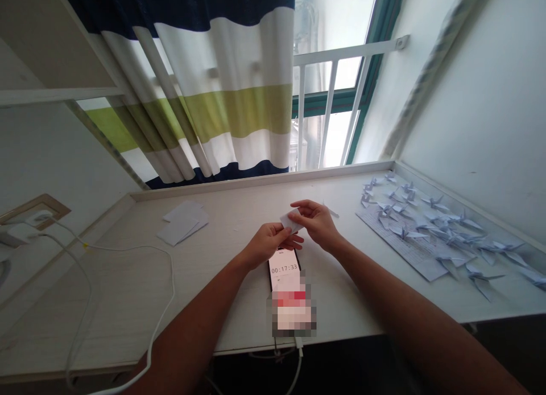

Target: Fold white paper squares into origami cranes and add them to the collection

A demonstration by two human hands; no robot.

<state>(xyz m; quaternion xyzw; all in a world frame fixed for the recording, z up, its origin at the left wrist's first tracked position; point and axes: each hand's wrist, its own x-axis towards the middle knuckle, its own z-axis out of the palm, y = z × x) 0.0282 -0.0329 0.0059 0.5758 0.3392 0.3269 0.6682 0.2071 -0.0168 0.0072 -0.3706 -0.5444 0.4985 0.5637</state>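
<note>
A small folded piece of white paper (292,219) is held between my two hands above the desk. My left hand (273,241) pinches its lower left part between thumb and fingers. From the right, my right hand (314,219) grips the upper edge, thumb on the face of the paper. Just below the hands lies a phone (285,281) showing a timer at 00:17:33, its lower part blurred out. Many folded paper cranes (405,233) stand at the right of the desk, some on a printed sheet (426,267).
Loose white paper squares (183,223) lie at the left of the desk (239,315). A white charging cable (170,281) runs from the wall socket along the left side. Behind the raised back edge hang a striped curtain (239,110) and a window railing (328,93).
</note>
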